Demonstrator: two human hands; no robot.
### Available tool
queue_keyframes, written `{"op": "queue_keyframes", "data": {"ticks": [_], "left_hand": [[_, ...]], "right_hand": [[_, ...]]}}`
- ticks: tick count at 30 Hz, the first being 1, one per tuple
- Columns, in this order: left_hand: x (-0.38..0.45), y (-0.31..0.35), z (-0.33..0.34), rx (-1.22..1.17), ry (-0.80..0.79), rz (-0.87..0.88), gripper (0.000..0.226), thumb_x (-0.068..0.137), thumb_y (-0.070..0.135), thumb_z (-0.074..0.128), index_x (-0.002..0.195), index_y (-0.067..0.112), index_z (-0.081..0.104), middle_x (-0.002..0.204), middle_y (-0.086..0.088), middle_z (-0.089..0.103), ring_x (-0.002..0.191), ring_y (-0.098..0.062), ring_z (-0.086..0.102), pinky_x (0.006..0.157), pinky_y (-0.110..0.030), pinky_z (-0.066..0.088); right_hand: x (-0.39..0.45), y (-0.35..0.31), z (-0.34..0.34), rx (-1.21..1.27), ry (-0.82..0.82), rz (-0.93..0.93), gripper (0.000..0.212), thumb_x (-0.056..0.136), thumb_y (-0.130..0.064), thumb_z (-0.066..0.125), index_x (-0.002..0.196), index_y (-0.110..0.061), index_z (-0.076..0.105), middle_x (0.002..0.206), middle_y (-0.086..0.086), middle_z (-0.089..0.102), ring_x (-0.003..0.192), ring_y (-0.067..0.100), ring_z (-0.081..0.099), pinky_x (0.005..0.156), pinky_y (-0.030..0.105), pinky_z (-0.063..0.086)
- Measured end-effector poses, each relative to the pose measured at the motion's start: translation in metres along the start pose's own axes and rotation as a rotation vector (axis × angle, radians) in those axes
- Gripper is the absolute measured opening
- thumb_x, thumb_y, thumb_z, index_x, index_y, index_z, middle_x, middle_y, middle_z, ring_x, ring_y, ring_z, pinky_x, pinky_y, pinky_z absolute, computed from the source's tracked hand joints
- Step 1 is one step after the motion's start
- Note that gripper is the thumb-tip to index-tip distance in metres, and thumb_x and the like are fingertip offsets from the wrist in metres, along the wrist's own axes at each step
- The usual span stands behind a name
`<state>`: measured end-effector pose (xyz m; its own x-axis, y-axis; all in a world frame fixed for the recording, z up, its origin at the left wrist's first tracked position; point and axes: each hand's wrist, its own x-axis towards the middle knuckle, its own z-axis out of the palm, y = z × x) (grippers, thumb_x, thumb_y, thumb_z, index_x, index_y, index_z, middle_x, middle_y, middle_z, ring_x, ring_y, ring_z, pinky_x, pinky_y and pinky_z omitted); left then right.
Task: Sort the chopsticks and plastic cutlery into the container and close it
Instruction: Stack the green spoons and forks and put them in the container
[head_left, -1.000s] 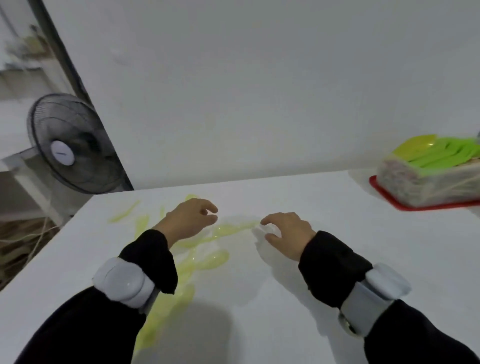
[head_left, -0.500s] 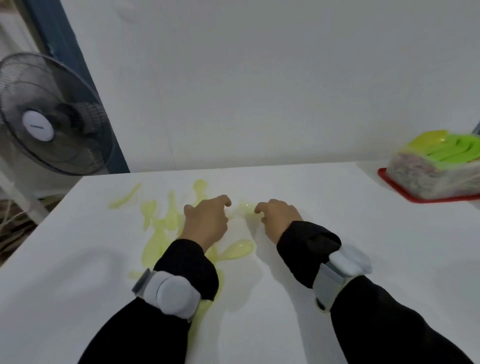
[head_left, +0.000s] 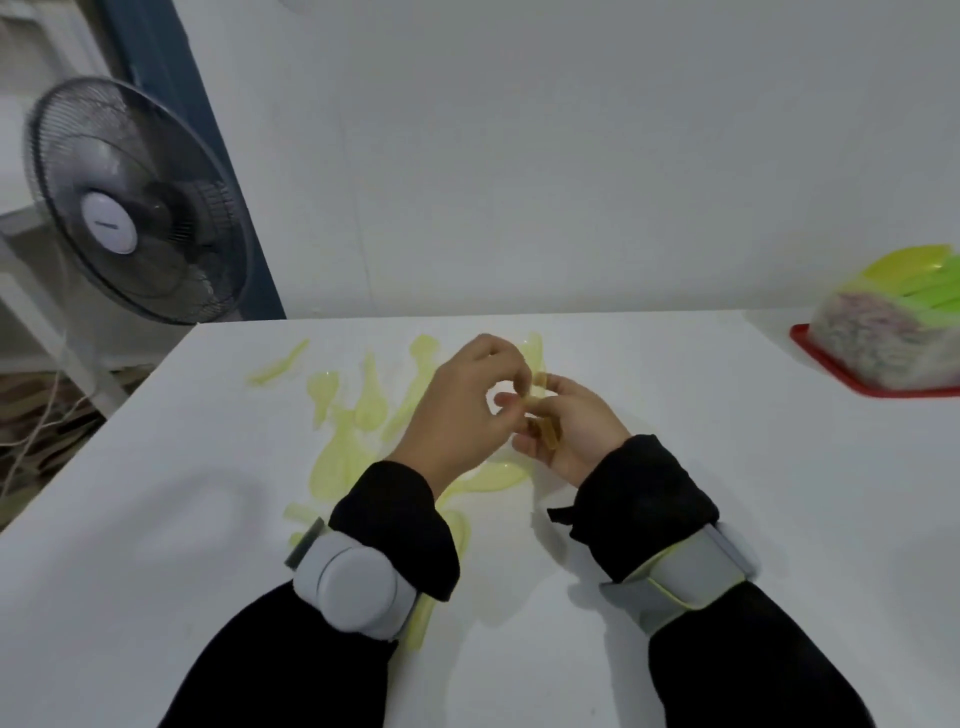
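Both hands, flat on the table (head_left: 727, 467) half a second ago, are now lifting together: the left hand (head_left: 457, 415) and right hand (head_left: 576, 431) are pinching yellowish cutlery pieces (head_left: 540, 410) between them. More pale plastic cutlery (head_left: 363, 405) is lying scattered beneath, while the container (head_left: 893, 332) at far right is holding green utensils.

Plain white wall (head_left: 571, 156) runs right behind the white surface (head_left: 156, 545), pretty flat dim lighting overall. Left of the surface there's a black standing fan (head_left: 130, 208) with a white hub, a dark blue vertical frame (head_left: 192, 130) just behind it, and white cables (head_left: 47, 415) below it.
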<state>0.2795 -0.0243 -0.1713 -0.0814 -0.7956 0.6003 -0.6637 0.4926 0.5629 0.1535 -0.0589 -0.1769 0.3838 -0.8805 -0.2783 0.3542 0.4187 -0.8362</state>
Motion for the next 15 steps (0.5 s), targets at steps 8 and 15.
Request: {"op": "queue_keyframes", "data": {"ticks": [8,15], "left_hand": [[-0.013,0.005,-0.004,-0.075,-0.238,-0.061,0.028,0.077,-0.003,0.06,0.071,0.024,0.055,0.098,0.01,0.056,0.08,0.006,0.055,0.071,-0.011,0.045],[-0.008,-0.001,-0.021,-0.165,-0.172,-0.299,0.042,0.075,-0.008,0.053,0.075,0.033,0.062,0.087,0.016,0.067,0.085,0.001,0.06,0.075,-0.01,0.043]], "right_hand": [[0.002,0.008,-0.006,0.156,-0.153,0.044,0.026,0.098,-0.021,0.038,0.109,-0.007,0.057,0.085,0.011,0.061,0.077,0.027,0.064,0.067,0.037,0.05],[0.007,0.011,-0.006,-0.024,0.087,-0.077,0.021,0.102,-0.013,0.035,0.121,-0.013,0.042,0.076,0.006,0.051,0.044,0.013,0.039,0.043,0.022,0.036]]}}
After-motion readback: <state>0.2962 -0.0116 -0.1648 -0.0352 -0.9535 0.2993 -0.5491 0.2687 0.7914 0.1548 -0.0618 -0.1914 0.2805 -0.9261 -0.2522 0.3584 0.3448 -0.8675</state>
